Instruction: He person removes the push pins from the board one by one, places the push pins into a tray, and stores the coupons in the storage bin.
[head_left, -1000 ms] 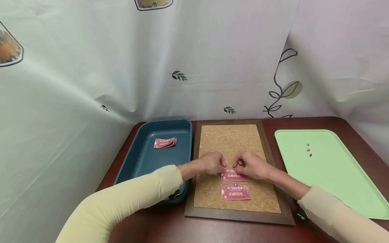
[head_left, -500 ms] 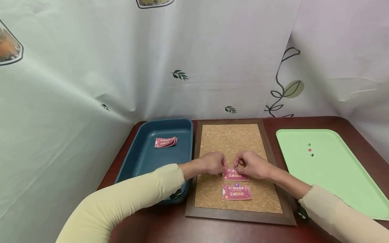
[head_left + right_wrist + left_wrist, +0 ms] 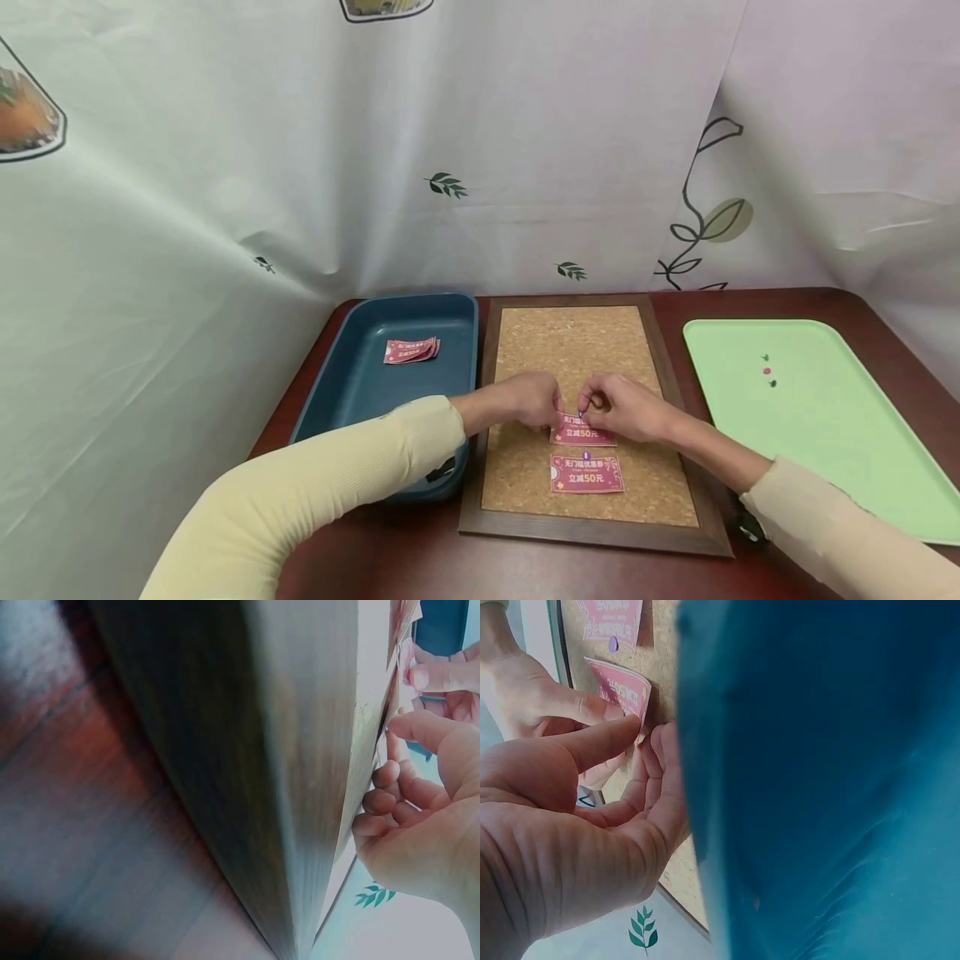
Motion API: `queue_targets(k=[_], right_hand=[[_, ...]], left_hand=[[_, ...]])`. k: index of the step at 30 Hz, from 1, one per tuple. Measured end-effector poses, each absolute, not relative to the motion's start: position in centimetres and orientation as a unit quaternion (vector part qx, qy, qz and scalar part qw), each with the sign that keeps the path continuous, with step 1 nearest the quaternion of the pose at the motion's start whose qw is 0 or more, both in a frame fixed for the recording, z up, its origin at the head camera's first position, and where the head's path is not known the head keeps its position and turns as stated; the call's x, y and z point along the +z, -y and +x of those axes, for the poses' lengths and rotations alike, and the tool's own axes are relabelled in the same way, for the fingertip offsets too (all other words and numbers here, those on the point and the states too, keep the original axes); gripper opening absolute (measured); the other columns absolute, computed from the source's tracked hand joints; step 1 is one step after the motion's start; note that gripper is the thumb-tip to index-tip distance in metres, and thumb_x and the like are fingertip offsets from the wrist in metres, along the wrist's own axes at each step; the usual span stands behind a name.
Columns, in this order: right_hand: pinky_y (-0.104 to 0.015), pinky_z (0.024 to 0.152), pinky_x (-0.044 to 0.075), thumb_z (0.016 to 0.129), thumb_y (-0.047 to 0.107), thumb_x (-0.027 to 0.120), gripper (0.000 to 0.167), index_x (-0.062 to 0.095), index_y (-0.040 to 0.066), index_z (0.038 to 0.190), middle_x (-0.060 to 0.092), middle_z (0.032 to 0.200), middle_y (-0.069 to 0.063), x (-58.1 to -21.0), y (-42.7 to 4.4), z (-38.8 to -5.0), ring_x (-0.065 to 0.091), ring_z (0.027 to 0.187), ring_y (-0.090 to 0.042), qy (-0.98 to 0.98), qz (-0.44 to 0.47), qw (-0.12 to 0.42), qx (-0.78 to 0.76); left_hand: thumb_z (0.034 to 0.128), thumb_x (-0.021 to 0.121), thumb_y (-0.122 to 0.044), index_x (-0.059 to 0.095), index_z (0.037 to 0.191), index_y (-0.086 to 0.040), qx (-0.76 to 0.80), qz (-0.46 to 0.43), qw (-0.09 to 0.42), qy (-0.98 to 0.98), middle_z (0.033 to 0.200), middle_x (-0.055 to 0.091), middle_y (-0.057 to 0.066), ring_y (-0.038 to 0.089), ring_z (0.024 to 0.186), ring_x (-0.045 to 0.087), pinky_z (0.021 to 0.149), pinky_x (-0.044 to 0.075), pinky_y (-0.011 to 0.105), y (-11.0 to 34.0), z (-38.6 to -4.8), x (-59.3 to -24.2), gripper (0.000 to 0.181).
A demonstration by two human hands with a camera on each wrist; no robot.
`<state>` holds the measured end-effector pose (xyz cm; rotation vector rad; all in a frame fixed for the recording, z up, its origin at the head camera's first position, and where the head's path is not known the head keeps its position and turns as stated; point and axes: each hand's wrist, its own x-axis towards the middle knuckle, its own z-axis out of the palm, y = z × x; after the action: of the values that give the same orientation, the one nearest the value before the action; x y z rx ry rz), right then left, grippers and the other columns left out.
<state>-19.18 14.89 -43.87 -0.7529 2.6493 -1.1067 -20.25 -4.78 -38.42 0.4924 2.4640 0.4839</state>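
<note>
Two pink printed coupons lie on the cork board, one above the other. My left hand pinches the upper left corner of the upper coupon between thumb and fingers. In the left wrist view that coupon curves up off the cork. At its top edge my right hand pinches a small blue-purple push pin, mostly covered by the fingertips. The lower coupon lies flat, with a purple push pin at its top edge. The right wrist view shows both hands close together at the board.
A blue tray stands left of the board, holding a small stack of coupons. On the right, a green tray carries a few tiny green and pink pieces. The board's brown frame lies on the dark red table.
The view has shifted slightly. Both hands stay at the upper coupon in nearly the same pose; the left forearm has shifted a little to the right.
</note>
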Motion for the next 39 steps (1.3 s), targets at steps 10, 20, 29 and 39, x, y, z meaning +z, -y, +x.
queue_targets(k=[10,20,29,39], right_hand=[[-0.026,0.062,0.042,0.089,-0.001,0.079,0.014,0.072,0.01,0.091,0.057,0.079,0.003,-43.8,-14.8,-19.4,0.053,0.074,-0.013,-0.896,-0.247,0.086,-0.359],[-0.026,0.061,0.042,0.083,0.004,0.083,0.017,0.071,0.015,0.087,0.058,0.075,0.007,-44.0,-14.8,-19.4,0.052,0.07,-0.009,-0.908,-0.268,0.037,-0.32],[-0.025,0.058,0.041,0.078,0.007,0.083,0.018,0.069,0.017,0.083,0.056,0.072,0.01,-44.6,-14.7,-19.5,0.048,0.066,-0.004,-0.906,-0.31,-0.028,-0.287],[-0.023,0.053,0.038,0.073,0.008,0.081,0.02,0.065,0.02,0.077,0.052,0.068,0.012,-45.3,-14.6,-19.6,0.044,0.06,0.0,-0.904,-0.331,-0.083,-0.258]], left_hand=[[0.0973,0.078,-0.008,0.072,0.078,-0.004,0.16,0.176,0.299,-0.924,0.066,0.069,0.006,0.01,0.054,0.058,0.054,0.047,0.018,4.0,-20.7,-38.2,0.02],[0.0978,0.077,-0.01,0.073,0.078,-0.006,0.145,0.183,0.306,-0.923,0.064,0.068,0.003,0.009,0.055,0.06,0.054,0.049,0.018,3.9,-21.1,-38.2,0.02],[0.0986,0.077,-0.011,0.071,0.079,-0.007,0.139,0.182,0.306,-0.924,0.065,0.067,0.002,0.009,0.056,0.061,0.056,0.051,0.019,3.8,-21.4,-38.5,0.021],[0.0992,0.076,-0.012,0.072,0.081,-0.007,0.134,0.181,0.31,-0.924,0.066,0.067,0.002,0.009,0.056,0.061,0.056,0.051,0.019,3.8,-21.5,-38.5,0.019]])
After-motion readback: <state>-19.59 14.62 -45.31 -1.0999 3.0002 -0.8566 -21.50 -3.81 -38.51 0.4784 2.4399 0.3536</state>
